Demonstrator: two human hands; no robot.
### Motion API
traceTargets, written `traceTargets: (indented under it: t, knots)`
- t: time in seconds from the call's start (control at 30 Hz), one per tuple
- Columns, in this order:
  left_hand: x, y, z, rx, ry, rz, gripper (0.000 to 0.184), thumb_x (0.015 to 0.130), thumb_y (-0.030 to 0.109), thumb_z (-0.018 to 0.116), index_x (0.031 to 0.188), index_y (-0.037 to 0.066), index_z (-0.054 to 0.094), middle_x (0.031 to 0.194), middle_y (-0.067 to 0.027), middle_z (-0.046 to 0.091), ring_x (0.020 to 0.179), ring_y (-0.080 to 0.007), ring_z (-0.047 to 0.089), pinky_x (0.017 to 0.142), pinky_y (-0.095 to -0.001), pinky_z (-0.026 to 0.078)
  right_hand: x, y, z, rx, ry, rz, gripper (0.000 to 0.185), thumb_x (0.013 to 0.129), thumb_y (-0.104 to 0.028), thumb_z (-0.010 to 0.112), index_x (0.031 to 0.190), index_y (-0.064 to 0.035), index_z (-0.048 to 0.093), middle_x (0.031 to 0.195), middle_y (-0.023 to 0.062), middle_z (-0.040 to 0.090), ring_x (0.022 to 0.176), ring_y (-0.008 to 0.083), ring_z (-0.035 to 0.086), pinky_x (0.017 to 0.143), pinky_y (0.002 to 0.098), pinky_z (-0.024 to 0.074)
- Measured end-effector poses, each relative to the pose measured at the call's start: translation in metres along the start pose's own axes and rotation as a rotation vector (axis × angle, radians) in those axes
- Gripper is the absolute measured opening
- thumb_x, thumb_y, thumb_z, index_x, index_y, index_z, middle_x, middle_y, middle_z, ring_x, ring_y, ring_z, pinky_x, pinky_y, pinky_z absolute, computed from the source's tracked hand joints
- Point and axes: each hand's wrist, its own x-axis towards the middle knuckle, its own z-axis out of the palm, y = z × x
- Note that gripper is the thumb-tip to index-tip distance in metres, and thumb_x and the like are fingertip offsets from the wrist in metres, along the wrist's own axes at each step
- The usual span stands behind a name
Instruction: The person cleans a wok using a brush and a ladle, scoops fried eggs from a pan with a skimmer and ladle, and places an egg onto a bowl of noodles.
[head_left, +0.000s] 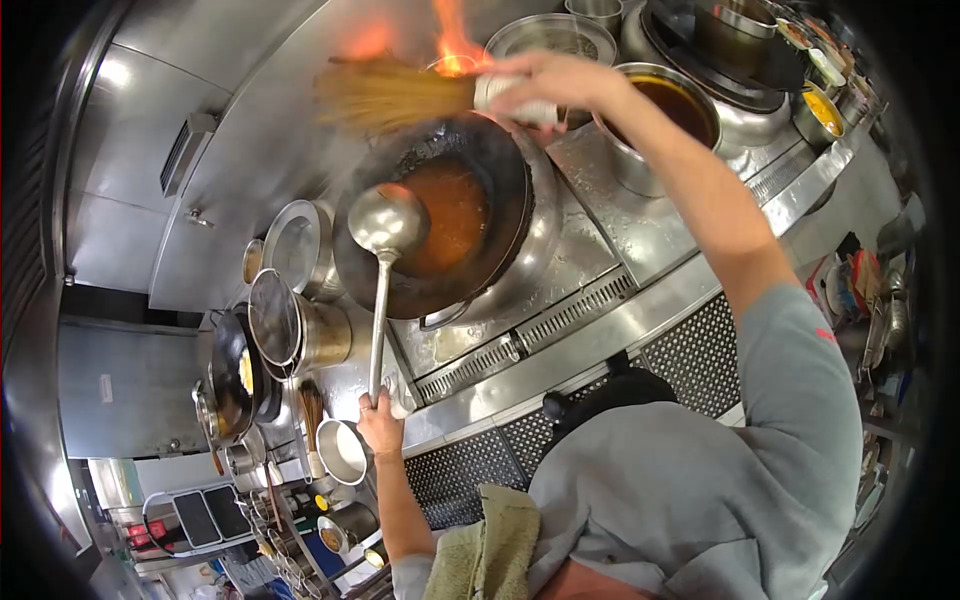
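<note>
My left hand (381,428) is closed around the long handle of a steel ladle (388,220). The ladle's bowl is over the near-left part of a dark wok (510,190), which holds reddish-brown liquid (450,215). Up at the wok's far rim, my right hand (545,85) grips the white-wrapped end of a bamboo wok brush (390,95). The brush's bristles point left and are blurred by motion. Behind the brush, orange flames (455,55) rise.
A pot of dark brown liquid (690,105) stands right of the wok. To the left are a strainer on a steel pot (325,335), another wok (228,385), a small saucepan (342,452) and a second bamboo brush (312,410). Another burner with cookware (750,110) stands far right.
</note>
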Motion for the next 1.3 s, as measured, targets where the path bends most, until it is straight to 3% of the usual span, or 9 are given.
traceTargets:
  t: [0.6, 0.67, 0.73, 0.83, 0.9, 0.97, 1.03, 1.13, 1.3]
  knots:
    - [-0.011, 0.029, -0.032, -0.235, -0.13, -0.042, 0.044, 0.064, 0.013, 0.075, 0.105, 0.009, 0.061, 0.097, -0.0198, 0.058, 0.075, -0.0387, 0.061, 0.066, -0.0451, 0.051, 0.021, 0.008, -0.005, -0.269, -0.024, 0.095, 0.065, 0.08, -0.028, 0.065, 0.14, -0.0155, 0.042, 0.079, 0.0073, 0.064, 0.052, 0.0126, 0.057, 0.039, 0.0271, 0.045]
    - [-0.004, 0.017, -0.029, -0.674, -0.191, -0.062, 0.037, 0.072, 0.015, 0.075, 0.104, 0.003, 0.061, 0.09, -0.0156, 0.064, 0.073, -0.0299, 0.064, 0.063, -0.0384, 0.051, 0.016, -0.006, 0.008, -0.154, 0.002, -0.101, 0.066, 0.08, -0.028, 0.065, 0.141, -0.0169, 0.041, 0.079, 0.007, 0.064, 0.055, 0.0126, 0.058, 0.042, 0.0265, 0.0452]
    - [0.025, 0.042, -0.089, -1.358, -0.564, -0.604, 0.024, 0.084, 0.02, 0.069, 0.102, 0.005, 0.063, 0.084, -0.003, 0.065, 0.069, -0.0121, 0.061, 0.059, -0.0265, 0.049, 0.012, -0.022, 0.031, -0.214, -0.019, -0.079, 0.065, 0.08, -0.027, 0.066, 0.14, -0.0189, 0.042, 0.082, 0.0064, 0.064, 0.056, 0.0118, 0.058, 0.045, 0.0268, 0.0465]
    - [0.062, 0.048, -0.133, -1.714, -0.593, -0.963, 0.03, 0.086, 0.033, 0.065, 0.098, 0.007, 0.061, 0.074, -0.0058, 0.062, 0.052, -0.0142, 0.057, 0.032, -0.0235, 0.036, 0.024, -0.012, 0.067, -0.375, 0.091, -0.189, 0.063, 0.079, -0.026, 0.067, 0.138, -0.0222, 0.045, 0.084, 0.0065, 0.065, 0.055, 0.0125, 0.057, 0.048, 0.0282, 0.0481]
    - [0.076, 0.043, -0.125, -2.4, -0.809, -1.004, 0.037, 0.089, 0.04, 0.058, 0.101, 0.005, 0.056, 0.068, -0.0066, 0.055, 0.048, -0.0156, 0.05, 0.034, -0.0212, 0.034, 0.011, -0.033, 0.095, -0.417, -0.037, -0.017, 0.064, 0.078, -0.024, 0.069, 0.137, -0.0191, 0.046, 0.098, 0.0096, 0.067, 0.071, 0.0156, 0.061, 0.063, 0.0294, 0.0523]
    - [0.079, 0.062, -0.126, -2.927, -0.864, -0.906, 0.044, 0.089, 0.041, 0.057, 0.107, 0.001, 0.051, 0.081, -0.0097, 0.044, 0.06, -0.0137, 0.045, 0.045, -0.0219, 0.039, 0.043, 0.032, 0.13, -0.605, 0.065, -0.471, 0.061, 0.076, -0.026, 0.069, 0.133, -0.0152, 0.05, 0.115, 0.017, 0.063, 0.098, 0.0281, 0.064, 0.091, 0.0339, 0.0475]
    - [0.075, 0.09, -0.13, -3.394, -0.761, -0.715, 0.043, 0.085, 0.028, 0.061, 0.105, -0.006, 0.045, 0.086, -0.0086, 0.038, 0.068, -0.015, 0.044, 0.052, -0.0254, 0.043, 0.049, 0.029, 0.154, -0.888, -0.224, -0.189, 0.065, 0.071, -0.034, 0.07, 0.131, -0.0174, 0.052, 0.116, 0.0172, 0.062, 0.105, 0.032, 0.06, 0.095, 0.0366, 0.045]
    - [0.073, 0.116, -0.107, -3.705, -0.416, -0.72, 0.031, 0.081, 0.015, 0.06, 0.097, -0.007, 0.045, 0.086, -0.008, 0.037, 0.065, -0.0138, 0.043, 0.047, -0.0243, 0.047, 0.082, 0.039, 0.152, -1.001, -0.137, -0.099, 0.063, 0.072, -0.036, 0.068, 0.131, -0.0181, 0.053, 0.11, 0.0191, 0.064, 0.101, 0.0372, 0.061, 0.091, 0.0412, 0.0476]
    - [0.078, 0.108, -0.096, -3.459, -0.595, -0.714, 0.026, 0.087, 0.027, 0.059, 0.084, 0.003, 0.051, 0.076, -0.0054, 0.042, 0.058, -0.0101, 0.042, 0.042, -0.0189, 0.04, 0.055, 0.044, 0.161, -1.117, -0.191, -0.161, 0.06, 0.072, -0.035, 0.068, 0.127, -0.0167, 0.055, 0.11, 0.0181, 0.064, 0.101, 0.0376, 0.06, 0.092, 0.0432, 0.0464]
